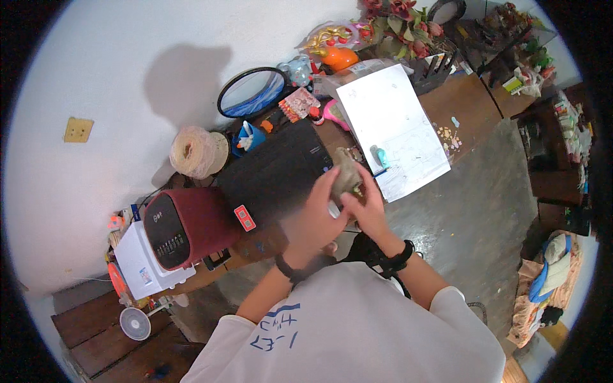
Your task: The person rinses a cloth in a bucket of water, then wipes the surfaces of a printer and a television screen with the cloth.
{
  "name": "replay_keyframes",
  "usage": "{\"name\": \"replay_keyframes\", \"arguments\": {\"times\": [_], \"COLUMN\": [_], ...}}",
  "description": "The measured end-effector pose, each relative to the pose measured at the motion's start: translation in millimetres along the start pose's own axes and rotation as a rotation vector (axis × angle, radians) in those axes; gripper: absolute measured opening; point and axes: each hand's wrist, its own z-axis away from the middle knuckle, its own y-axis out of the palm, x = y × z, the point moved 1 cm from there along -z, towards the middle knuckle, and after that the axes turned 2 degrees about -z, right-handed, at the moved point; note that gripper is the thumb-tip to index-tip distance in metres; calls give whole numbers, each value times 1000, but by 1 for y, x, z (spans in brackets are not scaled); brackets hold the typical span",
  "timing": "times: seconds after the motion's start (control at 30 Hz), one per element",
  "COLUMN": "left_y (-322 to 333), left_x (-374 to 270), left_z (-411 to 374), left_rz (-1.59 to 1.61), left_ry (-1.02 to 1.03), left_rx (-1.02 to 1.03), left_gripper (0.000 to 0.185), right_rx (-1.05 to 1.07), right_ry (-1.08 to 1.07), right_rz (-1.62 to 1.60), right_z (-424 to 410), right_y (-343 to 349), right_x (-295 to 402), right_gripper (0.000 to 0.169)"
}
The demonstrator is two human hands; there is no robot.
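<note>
My left hand and my right hand come together around a lumpy grey-green object, perhaps clay or cloth; its material I cannot tell. The fingers of both hands curl against its sides, and its upper end sticks out beyond them. Part of it is hidden by the fingers. To the left of my hands lies a flat black device or case with a red printed sticker. On the right is a large white sheet with faint pencil drawing, bearing a turquoise small item and a blue pen.
A maroon appliance stands at the left, near a roll of pale mesh or twine. Behind are a blue cup, an oval mirror and artificial flowers. Small paper pieces lie beyond the sheet on the wooden table.
</note>
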Motion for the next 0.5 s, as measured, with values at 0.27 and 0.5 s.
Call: {"name": "replay_keyframes", "arguments": {"times": [0.27, 0.5], "left_y": [-28, -124], "left_x": [25, 130], "left_z": [-1, 53], "left_rz": [-168, -636], "left_ry": [-215, -459], "left_rx": [-80, -616], "left_gripper": [41, 47], "right_rx": [-204, 11], "right_ry": [171, 102], "right_rz": [68, 360], "right_z": [-48, -51], "right_y": [-70, -62], "right_x": [-24, -41], "right_gripper": [62, 58]}}
